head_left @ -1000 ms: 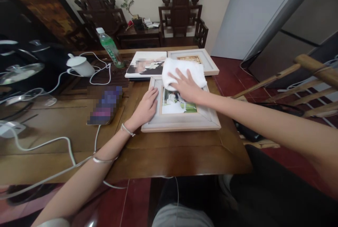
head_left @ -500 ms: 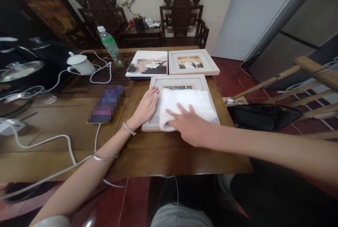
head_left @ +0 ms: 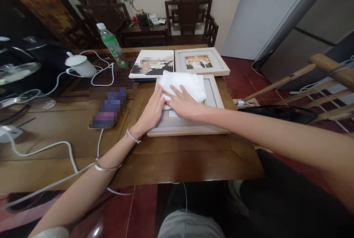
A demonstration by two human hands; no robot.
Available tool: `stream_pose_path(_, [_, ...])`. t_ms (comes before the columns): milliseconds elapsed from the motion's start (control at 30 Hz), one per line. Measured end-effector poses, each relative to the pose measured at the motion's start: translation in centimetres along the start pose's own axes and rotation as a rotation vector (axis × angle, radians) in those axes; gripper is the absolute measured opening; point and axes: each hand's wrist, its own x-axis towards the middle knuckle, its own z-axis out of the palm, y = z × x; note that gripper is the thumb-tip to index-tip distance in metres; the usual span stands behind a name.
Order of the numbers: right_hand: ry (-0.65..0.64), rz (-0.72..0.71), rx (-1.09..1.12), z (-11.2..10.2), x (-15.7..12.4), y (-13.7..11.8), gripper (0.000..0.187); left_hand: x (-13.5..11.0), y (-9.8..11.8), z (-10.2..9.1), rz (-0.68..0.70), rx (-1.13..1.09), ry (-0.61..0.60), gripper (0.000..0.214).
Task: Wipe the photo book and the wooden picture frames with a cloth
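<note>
A picture frame (head_left: 190, 128) with a pale wooden rim lies flat on the table before me. Spread over its upper left part is a folded white cloth (head_left: 184, 80), which hides most of the picture inside. My right hand (head_left: 184, 103) presses on the cloth from above, fingers apart and stretched out. On the frame's left edge rests my left hand (head_left: 151, 111), flat, with its fingers extended and the fingertips close to the cloth. The two hands nearly meet at the cloth's left side.
Behind the frame lie a second framed photo (head_left: 221, 67) and a stack topped by a photo panel (head_left: 139, 69). To the left are a phone (head_left: 107, 109), white cables, a lidded white cup (head_left: 80, 64) and a green bottle (head_left: 113, 48). A wooden chair (head_left: 326, 68) stands right.
My right hand has slid the cloth away from me and to the left, uncovering the frame's lower right part. My left hand stays on the left edge. The camera view has shifted slightly.
</note>
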Motion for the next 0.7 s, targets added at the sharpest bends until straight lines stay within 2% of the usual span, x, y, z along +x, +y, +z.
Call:
stream_pose_path(133, [0.054,0.070,0.005,-0.1,1.9,1.3,0.050,0.0,-0.4,0.0,0.005,0.055,-0.027,0.082])
stream_pose_path(233, [0.031,0.072,0.011,-0.3,1.5,0.7,0.051,0.0,-0.5,-0.1,-0.002,0.059,-0.012,0.080])
stream_pose_path(333, [-0.039,-0.013,0.013,-0.6,-0.8,-1.1,0.052,0.0,-0.4,-0.1,-0.010,0.036,0.015,0.078])
stream_pose_path(467, [-0.057,-0.181,0.032,-0.9,-5.1,-3.0,0.049,0.1,-0.4,-0.2,0.012,0.044,0.030,0.073])
stream_pose_path(567, [-0.086,-0.210,0.028,-0.9,-7.6,-2.9,0.049,0.2,-1.0,-0.1,0.036,0.125,0.005,0.072])
stream_pose_path(700, [-0.137,-0.149,-0.010,-0.7,-10.2,-1.3,0.055,0.3,-1.9,0.0,0.086,0.202,-0.011,0.061])
